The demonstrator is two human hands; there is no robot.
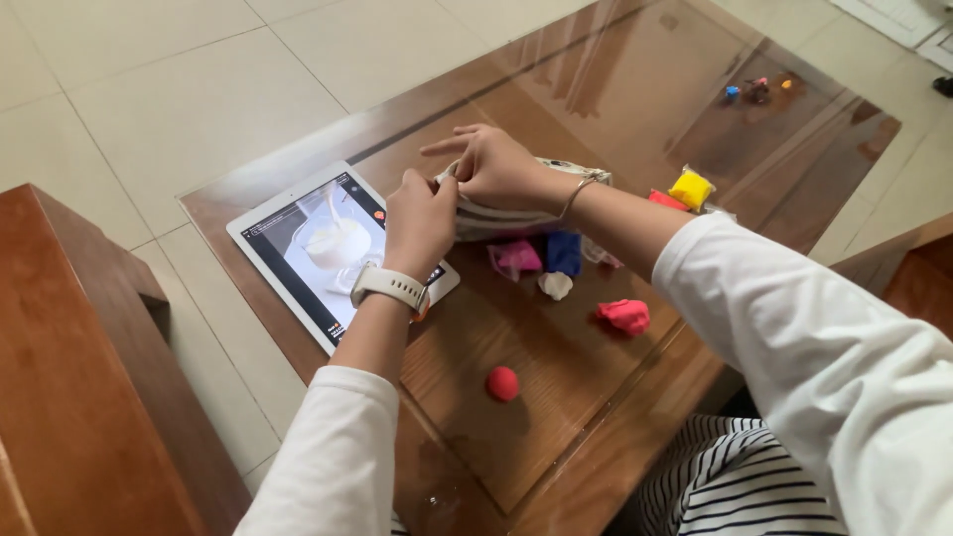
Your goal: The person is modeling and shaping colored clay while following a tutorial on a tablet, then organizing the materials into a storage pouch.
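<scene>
Gripping a striped cloth pouch (511, 216) just right of the tablet (328, 253), both the left hand (421, 224) and right hand (496, 167) pinch its top edge. Clay lumps, pink (517, 257), blue (563, 252) and white (556, 285), already lie beside the pouch; a red ball (502, 383) sits nearer the person.
</scene>
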